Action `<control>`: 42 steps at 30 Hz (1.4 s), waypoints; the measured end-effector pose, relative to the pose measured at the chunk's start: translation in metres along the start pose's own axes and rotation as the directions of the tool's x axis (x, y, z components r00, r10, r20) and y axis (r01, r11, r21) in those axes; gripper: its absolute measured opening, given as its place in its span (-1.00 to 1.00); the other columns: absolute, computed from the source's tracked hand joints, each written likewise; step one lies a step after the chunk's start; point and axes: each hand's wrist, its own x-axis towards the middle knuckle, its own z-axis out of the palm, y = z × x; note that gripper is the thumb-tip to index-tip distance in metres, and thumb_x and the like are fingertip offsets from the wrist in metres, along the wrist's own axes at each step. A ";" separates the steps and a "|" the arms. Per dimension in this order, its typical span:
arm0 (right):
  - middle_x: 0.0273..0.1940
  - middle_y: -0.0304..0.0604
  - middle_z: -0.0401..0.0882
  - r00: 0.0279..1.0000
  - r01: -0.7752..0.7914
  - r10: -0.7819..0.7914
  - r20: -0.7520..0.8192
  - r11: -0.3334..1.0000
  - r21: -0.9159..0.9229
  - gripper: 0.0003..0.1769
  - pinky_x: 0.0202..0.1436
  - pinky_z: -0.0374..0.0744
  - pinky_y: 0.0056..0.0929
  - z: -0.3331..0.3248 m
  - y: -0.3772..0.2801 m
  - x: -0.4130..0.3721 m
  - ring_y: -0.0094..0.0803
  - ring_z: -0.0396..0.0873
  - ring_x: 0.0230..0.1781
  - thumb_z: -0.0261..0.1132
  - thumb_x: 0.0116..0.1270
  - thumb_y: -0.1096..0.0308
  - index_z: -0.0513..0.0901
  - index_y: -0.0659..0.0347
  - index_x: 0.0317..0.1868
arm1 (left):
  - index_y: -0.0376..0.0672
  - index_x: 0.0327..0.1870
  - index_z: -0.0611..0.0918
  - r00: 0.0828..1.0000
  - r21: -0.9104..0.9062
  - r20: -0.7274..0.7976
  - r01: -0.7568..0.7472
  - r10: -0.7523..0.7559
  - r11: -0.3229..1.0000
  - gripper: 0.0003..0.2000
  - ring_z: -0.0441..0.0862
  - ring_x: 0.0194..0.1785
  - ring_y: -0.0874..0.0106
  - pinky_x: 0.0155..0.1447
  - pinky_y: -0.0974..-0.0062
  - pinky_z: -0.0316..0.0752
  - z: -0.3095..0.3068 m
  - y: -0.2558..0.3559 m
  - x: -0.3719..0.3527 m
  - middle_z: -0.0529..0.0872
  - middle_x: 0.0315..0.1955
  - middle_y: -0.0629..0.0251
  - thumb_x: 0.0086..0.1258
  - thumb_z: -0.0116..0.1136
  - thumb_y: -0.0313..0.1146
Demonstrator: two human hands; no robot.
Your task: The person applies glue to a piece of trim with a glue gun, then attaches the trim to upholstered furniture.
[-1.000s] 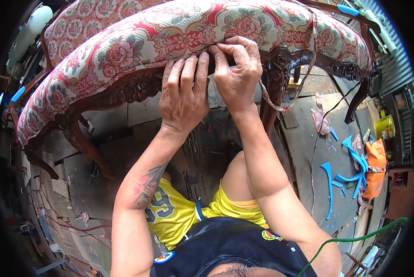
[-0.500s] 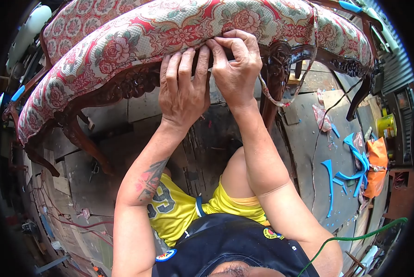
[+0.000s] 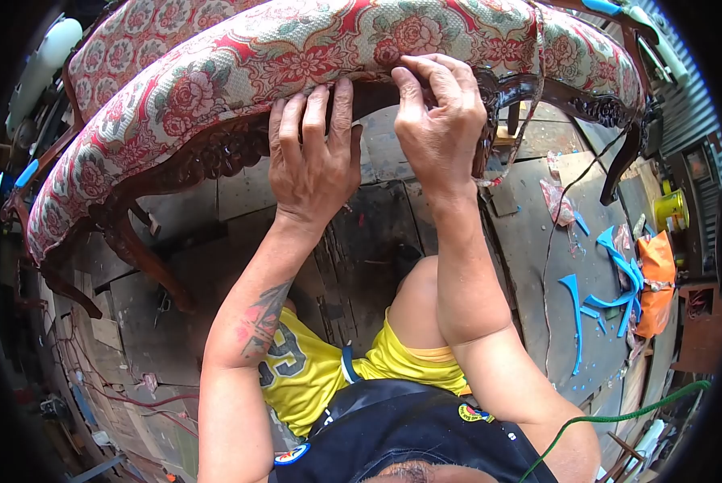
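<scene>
A long seat in floral woven upholstery [image 3: 313, 56] with a carved dark wood frame [image 3: 224, 157] spans the top of the view. My left hand [image 3: 313, 157] rests its stretched, slightly spread fingertips along the fabric's lower edge, where it meets the wood. To its right, my right hand [image 3: 441, 129] has its thumb and fingers curled together at the same edge. A thin patterned trim cord [image 3: 530, 121] hangs over the seat front, loops down and passes behind my right wrist toward those fingers. Its far end at the fingertips is hidden.
Blue foam offcuts [image 3: 618, 294], an orange bag [image 3: 657, 282] and a yellow can [image 3: 670, 211] lie on the plank floor [image 3: 530, 241] at the right. A dark cable [image 3: 550, 266] crosses the boards. Below right, a green cord [image 3: 627, 414] runs past my arm.
My right hand has moved right along the seat edge, away from my left hand, widening the gap. My left hand has shifted slightly left. The view has moved a little.
</scene>
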 end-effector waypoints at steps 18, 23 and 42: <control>-0.33 0.01 0.64 0.800 -0.532 -0.532 0.278 -0.415 0.738 -0.86 -0.08 0.59 -0.03 -0.052 -0.186 -0.050 0.04 0.66 -0.20 0.33 0.50 0.46 0.69 0.30 -0.28 | 0.03 0.51 0.67 0.999 0.123 0.031 -0.018 0.014 0.992 -0.46 0.48 0.41 0.17 0.53 0.16 0.53 -0.003 0.005 0.004 0.59 0.32 0.23 0.55 0.40 -0.07; -0.28 -0.05 0.67 0.739 -0.657 -0.557 0.378 -0.472 0.588 -0.82 -0.07 0.60 -0.13 -0.070 -0.189 -0.058 -0.13 0.65 -0.18 0.36 0.56 0.39 0.71 0.37 -0.19 | 0.02 0.53 0.66 1.000 0.130 0.019 -0.025 0.023 0.991 -0.46 0.48 0.39 0.17 0.52 0.20 0.54 -0.001 0.006 0.002 0.59 0.30 0.24 0.58 0.39 -0.07; -0.01 0.07 0.76 0.873 -0.454 0.289 0.393 0.184 0.872 -0.45 -0.03 0.77 -0.11 -0.242 0.073 -0.022 -0.13 0.77 -0.13 0.30 0.68 0.06 0.52 0.42 0.32 | 0.03 0.56 0.63 0.999 0.061 0.036 -0.003 0.001 0.998 -0.39 0.44 0.42 0.18 0.58 0.17 0.50 -0.001 -0.001 -0.002 0.56 0.33 0.25 0.49 0.43 -0.11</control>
